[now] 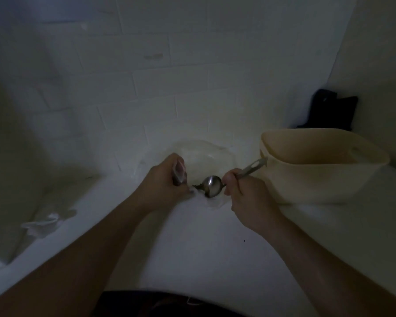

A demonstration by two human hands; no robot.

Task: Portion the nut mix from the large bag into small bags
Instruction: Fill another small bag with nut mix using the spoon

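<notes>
Spoon (pixel 212 185) gripped by right hand (pixel 242 193), bowl beside bag-clutching left hand (pixel 167 181).

A dim home kitchen or utility corner: white brick-pattern wall tiles (pixel 192 72) at the far side, a white table (pixel 204 243), a cream plastic tub (pixel 318 179) at right.

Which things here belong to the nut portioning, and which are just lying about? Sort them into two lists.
In use:
- spoon, gripped by the right hand
- small bag, held by the left hand
- large clear bag behind the hands

Lying about:
- cream tub, beside the right hand
- dark object in the corner
- crumpled plastic, far left
</notes>
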